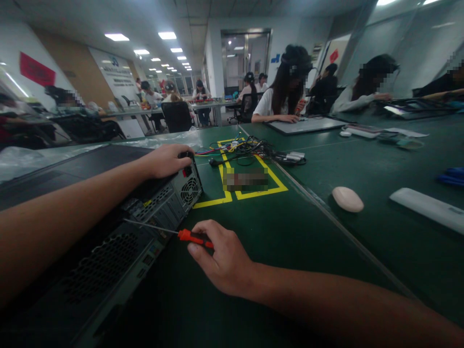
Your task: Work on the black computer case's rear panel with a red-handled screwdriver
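A black desktop computer case (108, 164) lies on the table at the left, its rear panel with the fan grille (189, 190) turned toward the right. My left hand (168, 161) reaches across the top, fingers curled over the far rear corner. In my right hand (224, 256) is a screwdriver (188, 236) with an orange and black handle, gripped between thumb and fingers. Its long thin shaft points left, and the tip meets the rear panel near the upper edge. Whether it sits in a screw is too small to tell.
Tangled cables (253, 147) lie beyond the case by yellow tape (261, 193) and a blurred-out item. To the right are a pale rounded object (347, 199) and a long white bar (427, 208). A person (286, 87) works on a flat panel (308, 125) across the green table (308, 241).
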`<action>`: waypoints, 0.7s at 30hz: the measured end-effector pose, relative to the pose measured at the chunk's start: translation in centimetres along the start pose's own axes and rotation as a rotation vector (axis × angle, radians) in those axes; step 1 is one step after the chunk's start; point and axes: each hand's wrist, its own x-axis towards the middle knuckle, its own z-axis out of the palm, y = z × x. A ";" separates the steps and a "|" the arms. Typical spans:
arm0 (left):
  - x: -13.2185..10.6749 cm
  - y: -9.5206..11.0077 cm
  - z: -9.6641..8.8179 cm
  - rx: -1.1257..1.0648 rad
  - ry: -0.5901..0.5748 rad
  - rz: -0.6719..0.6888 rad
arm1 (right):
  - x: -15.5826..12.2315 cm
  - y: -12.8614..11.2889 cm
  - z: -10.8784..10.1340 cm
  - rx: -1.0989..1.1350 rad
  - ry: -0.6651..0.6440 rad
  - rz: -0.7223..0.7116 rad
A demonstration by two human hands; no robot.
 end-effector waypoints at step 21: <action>-0.1 0.4 -0.2 0.014 -0.002 -0.017 | -0.1 0.3 0.2 0.025 -0.005 -0.022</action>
